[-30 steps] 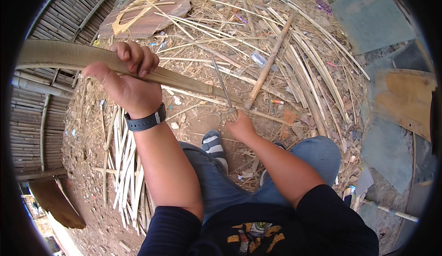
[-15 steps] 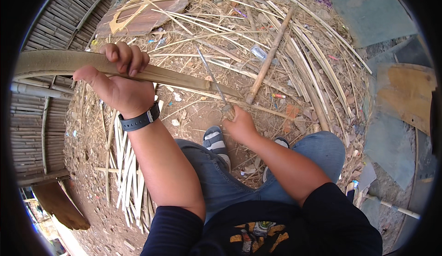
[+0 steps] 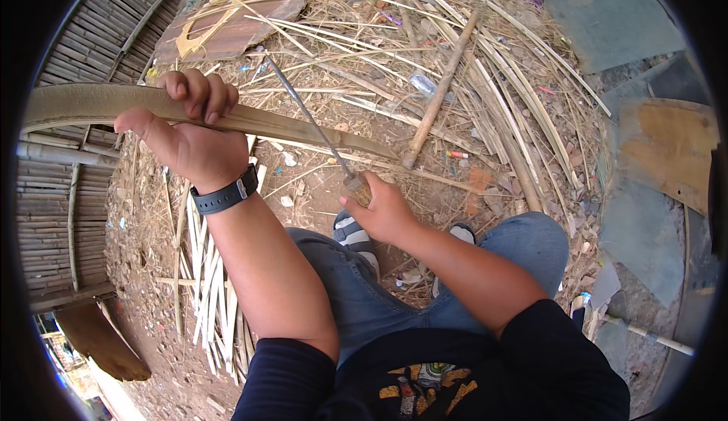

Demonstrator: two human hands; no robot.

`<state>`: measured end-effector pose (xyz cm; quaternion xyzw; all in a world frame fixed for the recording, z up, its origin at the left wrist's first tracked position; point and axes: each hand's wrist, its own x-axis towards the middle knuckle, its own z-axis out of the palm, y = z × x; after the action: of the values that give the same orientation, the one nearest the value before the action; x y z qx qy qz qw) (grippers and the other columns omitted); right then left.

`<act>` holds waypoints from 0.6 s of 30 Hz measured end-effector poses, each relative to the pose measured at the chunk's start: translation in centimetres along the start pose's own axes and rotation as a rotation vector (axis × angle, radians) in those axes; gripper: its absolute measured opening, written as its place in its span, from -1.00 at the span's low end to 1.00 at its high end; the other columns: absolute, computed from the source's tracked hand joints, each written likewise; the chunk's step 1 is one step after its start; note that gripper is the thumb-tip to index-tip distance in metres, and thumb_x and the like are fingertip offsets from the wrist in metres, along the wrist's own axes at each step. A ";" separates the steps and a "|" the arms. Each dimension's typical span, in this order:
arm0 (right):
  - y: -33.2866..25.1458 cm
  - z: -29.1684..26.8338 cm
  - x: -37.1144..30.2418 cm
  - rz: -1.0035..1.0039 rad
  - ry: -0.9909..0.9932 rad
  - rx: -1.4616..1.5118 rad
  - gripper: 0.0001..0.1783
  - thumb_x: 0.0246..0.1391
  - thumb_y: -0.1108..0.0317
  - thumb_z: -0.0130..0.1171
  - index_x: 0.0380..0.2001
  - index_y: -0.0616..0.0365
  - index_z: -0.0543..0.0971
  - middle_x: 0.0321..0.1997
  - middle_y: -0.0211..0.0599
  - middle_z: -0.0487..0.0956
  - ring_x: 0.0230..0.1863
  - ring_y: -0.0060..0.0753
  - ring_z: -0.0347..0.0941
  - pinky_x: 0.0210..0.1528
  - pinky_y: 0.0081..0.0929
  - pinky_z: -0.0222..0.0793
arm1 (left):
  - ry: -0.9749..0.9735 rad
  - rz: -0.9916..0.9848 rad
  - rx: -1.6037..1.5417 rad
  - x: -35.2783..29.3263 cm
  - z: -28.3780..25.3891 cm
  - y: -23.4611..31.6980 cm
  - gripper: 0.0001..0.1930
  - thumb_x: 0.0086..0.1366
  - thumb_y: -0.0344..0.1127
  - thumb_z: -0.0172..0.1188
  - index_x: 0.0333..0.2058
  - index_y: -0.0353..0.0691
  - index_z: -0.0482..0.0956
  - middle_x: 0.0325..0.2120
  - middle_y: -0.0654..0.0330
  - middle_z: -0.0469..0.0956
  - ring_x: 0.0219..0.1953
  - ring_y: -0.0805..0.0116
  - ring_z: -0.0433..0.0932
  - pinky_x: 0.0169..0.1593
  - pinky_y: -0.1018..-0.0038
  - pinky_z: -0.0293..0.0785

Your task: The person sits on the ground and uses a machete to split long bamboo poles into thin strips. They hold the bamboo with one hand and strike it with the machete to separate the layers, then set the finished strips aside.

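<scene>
My left hand [image 3: 201, 122], a dark watch on its wrist, holds a long split length of bamboo [image 3: 292, 128]. Its fingers curl over the far edge, while the thumb sticks out along the near side. The bamboo runs from the left rim to a narrow tip near the middle. In my right hand [image 3: 383, 210] is a long knife, gripped by its wooden handle [image 3: 359, 188]. The blade [image 3: 307, 112], seen nearly edge-on, points up and left and crosses over the bamboo to the right of my left hand. I cannot tell whether it touches.
A thick stick [image 3: 444, 87] lies beyond my right hand. Thin bamboo strips [image 3: 531, 91] litter the far ground, with a plastic bottle [image 3: 423, 84] among them. Pale strips [image 3: 212, 292] lie by my left forearm. A bamboo-slat wall [image 3: 49, 216] stands left; grey sheets [image 3: 610, 19] lie right.
My right hand and the knife have moved slightly left, toward my left hand, and more of the blade shows past the bamboo. My left hand and the bamboo have barely shifted.
</scene>
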<state>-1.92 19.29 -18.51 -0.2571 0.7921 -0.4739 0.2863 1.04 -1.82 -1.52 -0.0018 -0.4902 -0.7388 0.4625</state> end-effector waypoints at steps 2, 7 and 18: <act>0.9 0.4 0.2 -0.049 0.040 -0.012 -0.38 0.08 0.07 0.34 0.02 0.39 0.49 -0.37 0.17 0.63 -0.26 0.14 0.63 -0.19 -0.12 0.51 | 0.018 0.006 0.007 0.0 0.3 -0.1 -0.23 0.09 0.67 0.02 -0.45 -0.05 0.37 -0.65 0.40 0.18 -0.65 0.53 0.12 -0.45 0.56 0.07; 3.3 0.1 1.6 0.139 0.007 -0.012 -0.33 0.10 0.06 0.32 0.07 0.42 0.46 -0.40 0.19 0.62 -0.28 0.15 0.63 -0.19 -0.12 0.50 | 0.076 0.021 0.040 -0.1 -0.5 0.4 -0.23 0.09 0.67 0.01 -0.45 -0.05 0.37 -0.66 0.41 0.19 -0.65 0.54 0.12 -0.45 0.56 0.08; 4.3 0.2 2.1 0.139 0.017 -0.057 -0.34 0.10 0.04 0.34 0.01 0.46 0.49 -0.38 0.11 0.63 -0.30 0.03 0.62 -0.19 -0.16 0.48 | 0.125 0.010 0.052 -0.1 -0.8 0.5 -0.23 0.11 0.67 0.01 -0.45 -0.05 0.34 -0.67 0.41 0.19 -0.67 0.54 0.13 -0.45 0.56 0.08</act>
<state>-3.81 19.52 -22.87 -0.2054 0.8235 -0.4324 0.3045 1.82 -2.32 -1.61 0.0542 -0.4794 -0.7221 0.4958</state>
